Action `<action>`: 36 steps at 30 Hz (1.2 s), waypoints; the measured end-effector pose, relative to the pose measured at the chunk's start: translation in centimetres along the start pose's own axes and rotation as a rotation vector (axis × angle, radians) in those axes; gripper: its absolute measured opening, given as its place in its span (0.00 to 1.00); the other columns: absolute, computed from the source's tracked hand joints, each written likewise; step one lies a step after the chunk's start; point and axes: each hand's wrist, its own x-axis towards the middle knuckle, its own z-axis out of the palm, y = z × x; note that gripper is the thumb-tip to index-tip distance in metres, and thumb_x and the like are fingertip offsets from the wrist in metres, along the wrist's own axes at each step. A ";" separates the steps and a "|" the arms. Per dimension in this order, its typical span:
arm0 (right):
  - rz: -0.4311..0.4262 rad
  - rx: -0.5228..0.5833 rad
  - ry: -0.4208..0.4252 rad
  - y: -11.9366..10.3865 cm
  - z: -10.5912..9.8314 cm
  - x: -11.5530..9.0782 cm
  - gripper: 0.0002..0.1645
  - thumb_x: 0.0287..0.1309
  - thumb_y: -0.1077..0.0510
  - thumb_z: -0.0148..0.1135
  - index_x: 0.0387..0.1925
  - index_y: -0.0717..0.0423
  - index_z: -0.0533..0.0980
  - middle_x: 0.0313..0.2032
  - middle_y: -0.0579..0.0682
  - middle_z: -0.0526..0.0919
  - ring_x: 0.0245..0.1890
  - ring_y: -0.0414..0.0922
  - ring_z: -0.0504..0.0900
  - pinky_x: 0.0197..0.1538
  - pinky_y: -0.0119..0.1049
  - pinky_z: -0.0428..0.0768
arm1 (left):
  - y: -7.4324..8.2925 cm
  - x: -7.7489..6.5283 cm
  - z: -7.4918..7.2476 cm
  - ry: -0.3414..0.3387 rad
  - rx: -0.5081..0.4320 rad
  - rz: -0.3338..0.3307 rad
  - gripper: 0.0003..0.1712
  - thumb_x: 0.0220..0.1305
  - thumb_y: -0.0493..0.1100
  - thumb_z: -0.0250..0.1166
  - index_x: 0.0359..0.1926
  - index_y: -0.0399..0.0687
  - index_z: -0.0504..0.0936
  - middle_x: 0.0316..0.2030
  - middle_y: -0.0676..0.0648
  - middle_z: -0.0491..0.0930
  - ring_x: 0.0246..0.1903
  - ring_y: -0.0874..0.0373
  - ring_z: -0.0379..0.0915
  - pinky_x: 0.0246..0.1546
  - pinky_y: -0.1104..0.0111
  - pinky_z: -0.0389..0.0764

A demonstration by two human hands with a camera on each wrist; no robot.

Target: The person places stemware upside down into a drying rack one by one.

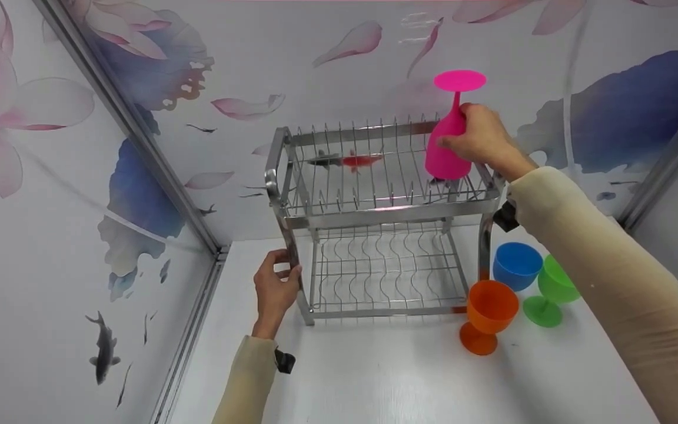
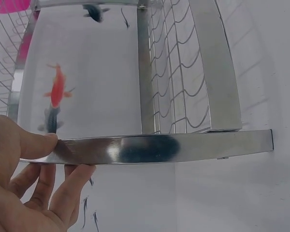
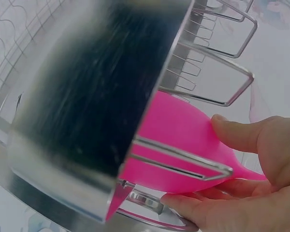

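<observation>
A pink goblet [image 1: 448, 147] is upside down at the right end of the rack's upper tier, its round foot pointing up. My right hand [image 1: 483, 138] grips it around the bowl near the stem; in the right wrist view the pink bowl [image 3: 179, 140] sits among the wire prongs. My left hand [image 1: 277, 288] holds the left front leg of the two-tier metal dish rack [image 1: 386, 218]. In the left wrist view the thumb lies on one side of that metal bar [image 2: 121, 149] and the fingers on the other.
Right of the rack, an orange goblet [image 1: 492, 306], a blue goblet [image 1: 517, 265] and a green goblet [image 1: 557, 282] stand upright on the white table [image 1: 386, 371]. Panels printed with flowers and fish [image 1: 339, 82] enclose the table behind and at the sides.
</observation>
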 end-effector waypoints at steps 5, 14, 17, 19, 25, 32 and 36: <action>-0.002 0.010 -0.003 -0.3 -0.6 -0.6 0.43 0.71 0.53 0.67 0.76 0.72 0.60 0.69 0.72 0.72 0.68 0.68 0.74 0.70 0.63 0.78 | 0.0 0.0 -0.1 -0.009 -0.008 -0.019 0.22 0.67 0.30 0.71 0.61 0.40 0.81 0.53 0.38 0.85 0.44 0.42 0.90 0.40 0.60 0.93; -0.045 0.048 0.017 -0.6 -1.9 -3.5 0.48 0.72 0.48 0.67 0.80 0.66 0.57 0.78 0.69 0.63 0.79 0.69 0.61 0.75 0.65 0.72 | -0.2 0.3 -0.3 -0.016 -0.026 0.032 0.22 0.66 0.31 0.73 0.60 0.39 0.82 0.53 0.37 0.85 0.44 0.42 0.90 0.36 0.63 0.93; -0.070 0.055 0.021 -0.5 -2.1 -4.6 0.49 0.72 0.47 0.68 0.81 0.65 0.57 0.79 0.68 0.62 0.80 0.68 0.60 0.76 0.66 0.70 | -0.3 0.2 -0.4 -0.019 -0.025 0.028 0.22 0.66 0.30 0.73 0.60 0.40 0.82 0.53 0.38 0.85 0.43 0.43 0.90 0.35 0.65 0.93; -0.095 0.049 0.022 -0.4 -2.3 -5.5 0.50 0.72 0.47 0.68 0.81 0.65 0.55 0.79 0.68 0.61 0.80 0.69 0.60 0.76 0.68 0.68 | -0.3 0.1 -0.4 -0.024 -0.020 0.025 0.22 0.66 0.30 0.73 0.60 0.41 0.82 0.52 0.39 0.85 0.43 0.43 0.90 0.34 0.65 0.92; -0.150 0.007 0.056 0.3 -2.8 -8.4 0.49 0.71 0.48 0.69 0.81 0.65 0.57 0.78 0.70 0.64 0.77 0.71 0.64 0.75 0.69 0.68 | -0.3 0.0 -0.5 -0.038 0.030 0.033 0.23 0.65 0.29 0.73 0.60 0.41 0.81 0.51 0.39 0.84 0.43 0.44 0.91 0.36 0.64 0.93; -0.149 0.076 0.090 2.7 -2.8 -12.2 0.48 0.70 0.47 0.72 0.80 0.61 0.61 0.77 0.67 0.67 0.78 0.67 0.65 0.78 0.60 0.67 | -0.1 0.4 -0.7 -0.064 0.091 0.041 0.23 0.65 0.31 0.74 0.60 0.43 0.80 0.50 0.41 0.84 0.46 0.46 0.89 0.43 0.64 0.93; -0.159 0.136 0.131 5.4 -2.0 -14.4 0.44 0.71 0.48 0.71 0.79 0.59 0.64 0.77 0.65 0.68 0.78 0.65 0.66 0.76 0.31 0.69 | -0.1 0.3 -0.5 -0.069 0.100 0.022 0.23 0.66 0.32 0.73 0.60 0.45 0.80 0.50 0.42 0.84 0.45 0.46 0.90 0.44 0.61 0.93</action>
